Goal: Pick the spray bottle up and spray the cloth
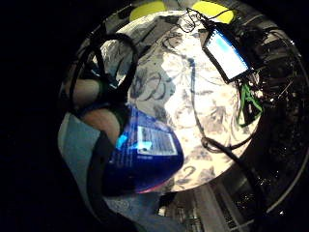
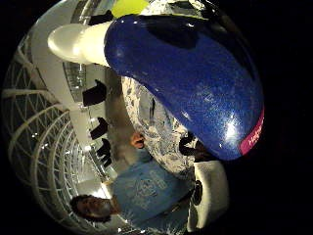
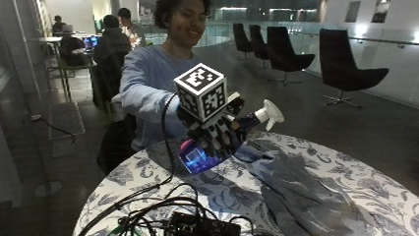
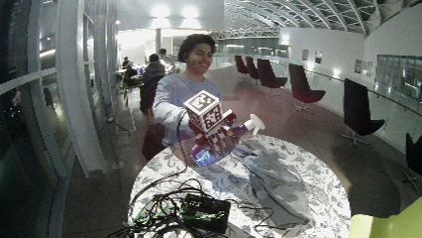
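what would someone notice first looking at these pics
A gloved right hand holds a blue spray bottle lifted above the round, floral-patterned table, its white nozzle tilted up. A grey cloth lies crumpled on the table just beyond it.

Floral tablecloth [image 3: 216, 189]; black device [image 3: 199, 225] with cables near edge.
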